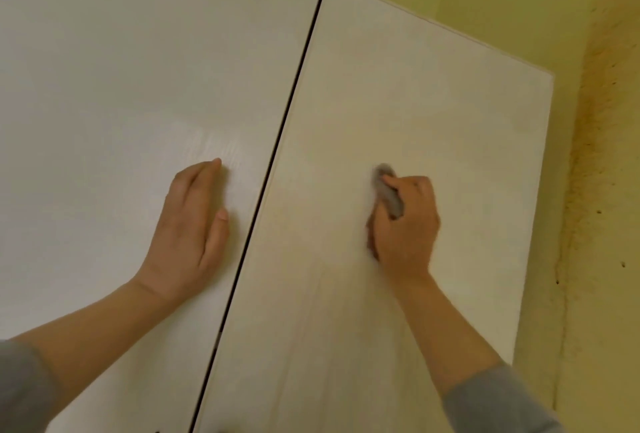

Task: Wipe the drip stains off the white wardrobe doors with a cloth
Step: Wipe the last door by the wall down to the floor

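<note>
So the right hand (405,225) is clutching a small grey cloth (389,190), grip curled tight round it, and pressing it against the right wardrobe door (433,103) about mid-panel. The left hand (192,225) is lying flat, fingers straight, on the left wardrobe door (121,69), holding nothing. Faint drip streaks (320,301) are running vertically below and a bit left of the cloth, so I'm guessing the wipe needs to go downward, and the right hand is the nearer one.
</note>
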Available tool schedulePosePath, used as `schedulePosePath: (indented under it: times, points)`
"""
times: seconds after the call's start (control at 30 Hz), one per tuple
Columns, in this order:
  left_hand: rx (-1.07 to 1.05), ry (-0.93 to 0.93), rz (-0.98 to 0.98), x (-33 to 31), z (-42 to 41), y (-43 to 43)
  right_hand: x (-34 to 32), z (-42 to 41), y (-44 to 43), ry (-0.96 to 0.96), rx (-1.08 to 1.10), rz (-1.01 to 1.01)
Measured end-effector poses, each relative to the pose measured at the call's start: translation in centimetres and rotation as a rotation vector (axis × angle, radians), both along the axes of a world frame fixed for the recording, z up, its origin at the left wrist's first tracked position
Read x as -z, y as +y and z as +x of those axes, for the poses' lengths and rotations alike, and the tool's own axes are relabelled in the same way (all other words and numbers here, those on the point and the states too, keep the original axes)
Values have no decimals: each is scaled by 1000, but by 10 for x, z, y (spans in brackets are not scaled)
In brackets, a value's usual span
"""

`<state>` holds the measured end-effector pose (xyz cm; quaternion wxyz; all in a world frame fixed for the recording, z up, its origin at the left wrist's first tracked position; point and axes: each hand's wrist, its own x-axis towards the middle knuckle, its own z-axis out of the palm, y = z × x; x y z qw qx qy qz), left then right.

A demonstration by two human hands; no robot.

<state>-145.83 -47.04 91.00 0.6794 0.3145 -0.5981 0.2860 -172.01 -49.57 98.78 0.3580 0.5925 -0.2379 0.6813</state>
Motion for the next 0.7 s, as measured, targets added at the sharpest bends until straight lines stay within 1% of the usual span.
schedulePosePath:
  times: [0.1,0.13,0.2,0.23,0.27,0.3,0.37,0.5,0.6,0.7]
  points:
    - [-23,-15,18,-1,-4,-2,-11,-118,-4,-405,167,106]
    - [-31,-17,20,0,-5,-2,-13,-150,-5,-527,180,150]
    - [-48,-20,20,1,-4,-2,-13,-176,-10,-748,155,210]
    - [-51,-24,25,1,-4,-2,-10,-172,-13,-808,151,209]
    - [-52,-32,33,1,-4,-1,-6,-161,-15,-827,145,181]
    - [-53,-39,40,1,-4,0,-2,-144,-16,-800,135,140]
    - [-59,-54,48,1,-2,1,6,-99,-18,-666,80,66]
    - [-34,-86,65,5,7,6,16,10,-4,-275,-80,-1]
    - [-38,-122,86,12,16,13,35,80,8,-30,-197,53]
    - [-95,-239,117,23,30,20,57,107,21,206,-280,158]
